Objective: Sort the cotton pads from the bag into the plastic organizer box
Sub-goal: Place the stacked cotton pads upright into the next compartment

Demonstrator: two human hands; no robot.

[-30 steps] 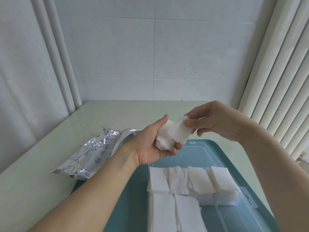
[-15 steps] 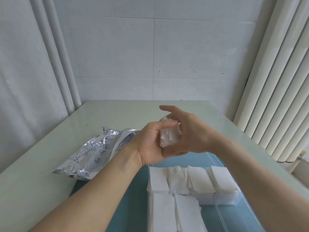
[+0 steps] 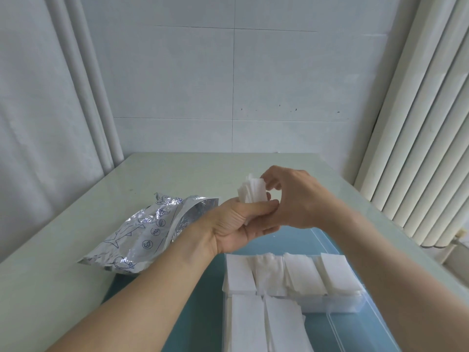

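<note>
My left hand (image 3: pixel 236 224) grips a small stack of white cotton pads (image 3: pixel 251 191) upright, above the table. My right hand (image 3: pixel 291 199) meets it from the right, its fingertips pinching the top edge of the same stack. Below the hands stands the clear plastic organizer box (image 3: pixel 337 304), with white pads filling its compartments. The silver foil bag (image 3: pixel 149 229) with blue drawings lies open on the table to the left.
The box stands on a teal mat or lid (image 3: pixel 203 313) near the front of the pale green table (image 3: pixel 50 288). White vertical blinds (image 3: pixel 418 148) hang at the right, a curtain at the left, and a tiled wall behind.
My right hand came in from the right with a pad, closed over the stack in my left hand, and now pinches the stack's top. The stack stands more upright.
</note>
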